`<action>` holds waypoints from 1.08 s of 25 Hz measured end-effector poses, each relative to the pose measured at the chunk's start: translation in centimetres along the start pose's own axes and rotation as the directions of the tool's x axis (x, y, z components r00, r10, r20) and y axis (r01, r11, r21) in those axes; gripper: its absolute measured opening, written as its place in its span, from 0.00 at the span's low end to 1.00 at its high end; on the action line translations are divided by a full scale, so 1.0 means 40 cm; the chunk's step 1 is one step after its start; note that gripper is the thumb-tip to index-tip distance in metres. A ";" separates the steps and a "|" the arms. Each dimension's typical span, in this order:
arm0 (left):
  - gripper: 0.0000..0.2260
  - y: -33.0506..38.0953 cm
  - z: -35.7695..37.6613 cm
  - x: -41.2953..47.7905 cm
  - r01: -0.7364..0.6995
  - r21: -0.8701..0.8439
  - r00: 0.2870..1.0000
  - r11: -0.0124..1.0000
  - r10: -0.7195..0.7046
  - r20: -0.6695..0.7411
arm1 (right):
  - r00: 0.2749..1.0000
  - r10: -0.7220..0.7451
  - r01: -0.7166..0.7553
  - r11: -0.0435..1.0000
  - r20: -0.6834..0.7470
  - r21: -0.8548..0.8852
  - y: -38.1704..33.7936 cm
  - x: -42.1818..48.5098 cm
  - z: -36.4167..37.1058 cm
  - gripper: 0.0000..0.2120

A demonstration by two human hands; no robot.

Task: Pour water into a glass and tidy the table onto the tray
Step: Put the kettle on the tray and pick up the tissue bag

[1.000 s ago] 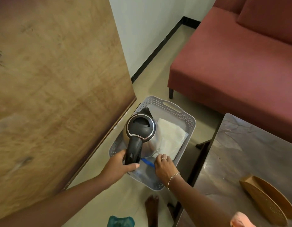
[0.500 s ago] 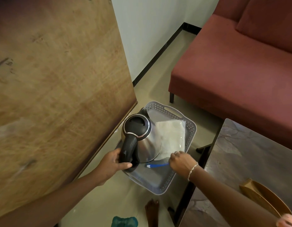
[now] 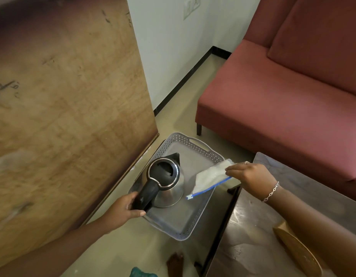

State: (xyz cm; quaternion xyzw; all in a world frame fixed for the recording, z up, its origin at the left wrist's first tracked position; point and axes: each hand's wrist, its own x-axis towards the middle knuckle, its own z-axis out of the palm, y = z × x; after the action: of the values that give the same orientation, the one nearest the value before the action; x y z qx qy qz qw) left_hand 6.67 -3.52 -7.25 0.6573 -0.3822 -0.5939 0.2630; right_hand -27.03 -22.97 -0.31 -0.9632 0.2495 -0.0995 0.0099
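I see my left hand [image 3: 123, 208] wrapped around the black handle of the kettle [image 3: 165, 180], its grip closed on that handle with the thumb across the near side. The kettle stands upright inside the grey tray [image 3: 195, 220], toward the tray's left half, spout pointing away from me; whether its base sits fully on the tray floor I cannot tell. The tray, with perforated walls and a handle cut-out on its far rim, rests on the floor between a large wooden board [image 3: 69, 108] leaning at the left and the dark surface [image 3: 253, 232] at the right. My right hand [image 3: 251, 178] wears a bracelet at the wrist and a ring, and its grip is pinched on 1 edge of a clear zip bag [image 3: 209, 177] with white contents and a blue seal strip. The bag hangs tilted above the tray's right side, its blue end lowest, just beside the kettle's steel body but apart from it. On the surface near my right forearm lies a curved wooden holder [image 3: 297, 250]. A red sofa [image 3: 283, 100] fills the far right.
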 end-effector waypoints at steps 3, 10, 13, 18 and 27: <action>0.23 -0.003 0.012 -0.005 0.004 0.074 0.998 0.997 0.001 -0.062 | 0.990 0.138 -0.138 0.989 -0.012 0.044 -0.010 -0.021 -0.068 0.18; 0.26 0.217 0.155 -0.098 -0.086 0.438 0.818 0.895 0.314 -0.482 | 0.920 0.367 -0.335 0.918 -0.136 0.212 -0.057 -0.162 -0.274 0.09; 0.20 0.417 0.276 -0.183 -0.430 0.367 0.776 0.825 0.545 -0.316 | 0.849 0.506 -0.442 0.838 -0.151 0.321 -0.062 -0.246 -0.356 0.08; 0.15 0.640 0.509 -0.298 -0.708 0.111 0.671 0.698 0.713 -0.205 | 0.753 0.627 -0.473 0.727 -0.200 0.499 -0.069 -0.400 -0.533 0.10; 0.02 0.746 0.805 -0.376 -0.812 0.053 0.568 0.581 0.808 -0.156 | 0.637 0.759 -0.564 0.580 -0.138 0.588 -0.083 -0.680 -0.630 0.13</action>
State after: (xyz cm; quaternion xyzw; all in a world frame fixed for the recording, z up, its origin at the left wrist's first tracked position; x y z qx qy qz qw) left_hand -30.63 -4.78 20.30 0.4524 -0.6101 -0.3567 0.5439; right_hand -53.69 -6.16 19.53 -0.7194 0.5599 -0.3306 0.2442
